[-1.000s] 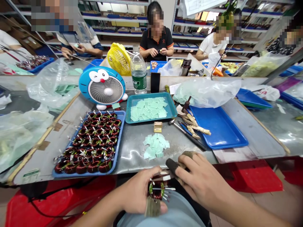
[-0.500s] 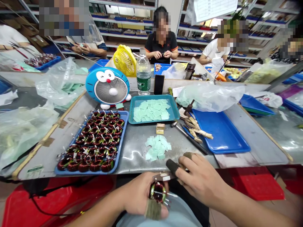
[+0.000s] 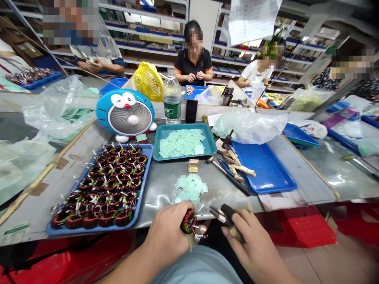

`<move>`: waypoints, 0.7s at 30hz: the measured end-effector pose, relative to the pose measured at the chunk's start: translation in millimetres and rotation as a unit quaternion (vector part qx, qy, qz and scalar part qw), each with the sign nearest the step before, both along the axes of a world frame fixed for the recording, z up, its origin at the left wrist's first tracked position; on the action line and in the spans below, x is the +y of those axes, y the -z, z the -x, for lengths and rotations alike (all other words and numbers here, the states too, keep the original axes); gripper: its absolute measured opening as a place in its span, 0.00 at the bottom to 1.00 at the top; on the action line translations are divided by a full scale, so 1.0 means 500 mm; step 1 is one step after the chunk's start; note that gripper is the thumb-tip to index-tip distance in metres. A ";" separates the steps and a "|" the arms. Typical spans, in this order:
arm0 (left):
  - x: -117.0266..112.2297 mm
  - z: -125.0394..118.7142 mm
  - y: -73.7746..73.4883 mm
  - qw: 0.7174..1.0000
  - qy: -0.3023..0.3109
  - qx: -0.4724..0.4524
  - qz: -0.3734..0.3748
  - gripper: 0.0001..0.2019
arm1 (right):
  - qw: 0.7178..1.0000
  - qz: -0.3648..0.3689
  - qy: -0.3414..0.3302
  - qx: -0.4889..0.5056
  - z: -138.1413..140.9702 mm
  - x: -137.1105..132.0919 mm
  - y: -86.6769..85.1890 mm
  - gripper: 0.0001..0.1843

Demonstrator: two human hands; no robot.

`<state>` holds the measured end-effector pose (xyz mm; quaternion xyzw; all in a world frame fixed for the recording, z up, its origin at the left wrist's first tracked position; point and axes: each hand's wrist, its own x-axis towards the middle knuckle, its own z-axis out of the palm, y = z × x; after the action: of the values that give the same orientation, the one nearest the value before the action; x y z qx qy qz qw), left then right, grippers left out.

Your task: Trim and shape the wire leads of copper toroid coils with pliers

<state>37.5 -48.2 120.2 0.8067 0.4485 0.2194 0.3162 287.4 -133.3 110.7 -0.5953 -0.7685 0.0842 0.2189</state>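
Observation:
My left hand (image 3: 168, 232) is closed round a copper-wound toroid coil (image 3: 189, 223) with bare wire leads, held just off the bench's front edge. My right hand (image 3: 251, 244) grips a pair of pliers (image 3: 225, 215) with dark handles, their jaws pointing left toward the coil, a short gap apart from it. Just beyond my hands lies a small heap of pale green paper squares (image 3: 191, 188). A blue tray (image 3: 146, 152) to the left is packed with several similar coils.
A teal tray (image 3: 211, 146) of green squares, an empty blue tray (image 3: 266, 169), hand tools (image 3: 233, 169), a cartoon desk fan (image 3: 126, 114), a water bottle (image 3: 172, 98) and plastic bags crowd the metal bench. Several people work at the far side. Red bins stand below.
My left hand has lifted the coil up toward the bench edge and turned it. The pliers have come off the coil and now sit slightly to its right.

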 end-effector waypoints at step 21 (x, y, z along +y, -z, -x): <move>0.024 -0.038 0.010 0.953 -0.020 0.186 -0.237 0.09 | 0.944 0.277 0.028 0.176 0.053 0.024 -0.058 0.12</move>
<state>56.3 -36.3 115.4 0.8757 0.4506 0.1721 0.0224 260.8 -121.4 139.7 -0.6292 -0.6475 0.3909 0.1791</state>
